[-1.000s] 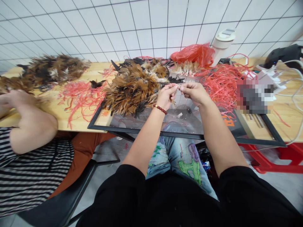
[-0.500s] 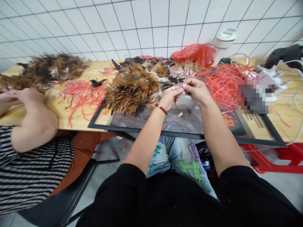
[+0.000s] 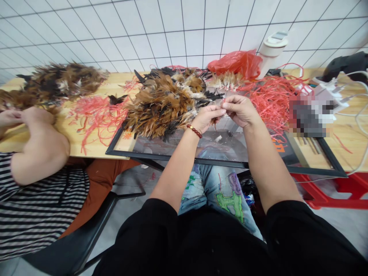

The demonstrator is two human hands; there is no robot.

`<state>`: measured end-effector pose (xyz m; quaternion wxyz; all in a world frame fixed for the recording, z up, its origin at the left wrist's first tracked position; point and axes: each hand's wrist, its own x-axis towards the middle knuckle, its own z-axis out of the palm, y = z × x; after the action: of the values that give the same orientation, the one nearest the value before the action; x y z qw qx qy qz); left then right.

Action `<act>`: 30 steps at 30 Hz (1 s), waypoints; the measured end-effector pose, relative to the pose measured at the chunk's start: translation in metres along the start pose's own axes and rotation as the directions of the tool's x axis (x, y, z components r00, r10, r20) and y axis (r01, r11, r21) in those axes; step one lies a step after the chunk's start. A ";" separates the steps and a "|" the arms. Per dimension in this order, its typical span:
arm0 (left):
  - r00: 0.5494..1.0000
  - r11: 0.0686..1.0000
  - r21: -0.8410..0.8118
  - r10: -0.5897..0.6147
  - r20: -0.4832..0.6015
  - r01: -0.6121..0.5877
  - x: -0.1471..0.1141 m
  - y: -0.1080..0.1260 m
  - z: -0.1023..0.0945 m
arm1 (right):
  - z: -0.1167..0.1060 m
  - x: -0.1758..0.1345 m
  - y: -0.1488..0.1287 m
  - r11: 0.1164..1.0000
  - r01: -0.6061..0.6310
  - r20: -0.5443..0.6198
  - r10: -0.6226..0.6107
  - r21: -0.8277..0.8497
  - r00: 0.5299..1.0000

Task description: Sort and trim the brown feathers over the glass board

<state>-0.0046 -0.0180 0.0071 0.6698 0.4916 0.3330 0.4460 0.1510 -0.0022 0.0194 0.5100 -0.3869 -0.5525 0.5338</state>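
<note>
My left hand (image 3: 209,117), with a beaded bracelet at the wrist, is closed in a pinch on a small feather (image 3: 215,125) whose brown tip hangs below the fingers. My right hand (image 3: 240,110) pinches a thin pinkish-red strip (image 3: 222,102), of which only a little shows. Both sets of fingertips meet above the dark-framed clear panel (image 3: 230,147). Left of my hands lies a large heap of brown and black feathers (image 3: 161,103). To the right is a tangled pile of pinkish-red strips (image 3: 270,103).
A red plastic bag (image 3: 235,63) and a white bottle (image 3: 270,53) stand by the tiled wall. Chargers with white cables (image 3: 330,94) lie on the right. On the left a co-worker's hands (image 3: 31,115) are near another feather heap (image 3: 69,78) and more red strips (image 3: 97,115).
My fingertips have come closer together, and the strip that showed between them is now mostly covered. The view has shifted very slightly; the piles look the same.
</note>
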 end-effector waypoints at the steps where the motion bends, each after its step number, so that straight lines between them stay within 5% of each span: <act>1: 0.999 0.998 0.052 0.036 -0.016 -0.035 0.001 -0.002 0.000 | 0.000 0.000 0.000 1.000 -0.004 -0.010 0.004 -0.010 1.000; 6: 0.960 0.930 0.320 0.238 -0.151 -0.180 0.010 -0.010 0.001 | -0.002 0.002 0.005 0.998 0.009 -0.030 -0.011 -0.059 0.999; 10: 0.935 0.902 0.368 0.306 -0.179 -0.225 0.015 -0.015 0.000 | -0.005 0.007 0.012 0.994 0.033 -0.076 -0.041 -0.102 0.996; 16: 0.951 0.983 0.133 0.155 -0.266 -0.123 0.016 -0.017 0.001 | -0.008 0.014 0.020 0.980 0.136 -0.184 -0.162 -0.148 0.969; 22: 0.951 0.990 -0.137 -0.049 -0.304 0.007 0.010 -0.007 0.002 | 0.004 0.005 0.007 0.952 0.203 -0.123 -0.235 -0.228 0.964; 30: 0.957 0.971 -0.237 -0.038 -0.288 -0.033 0.009 -0.003 0.004 | 0.000 0.000 0.003 0.940 0.207 -0.060 -0.231 -0.270 0.971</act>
<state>0.0026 -0.0117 0.0052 0.6685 0.3363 0.3721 0.5492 0.1503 -0.0019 0.0170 0.5351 -0.4109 -0.6340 0.3780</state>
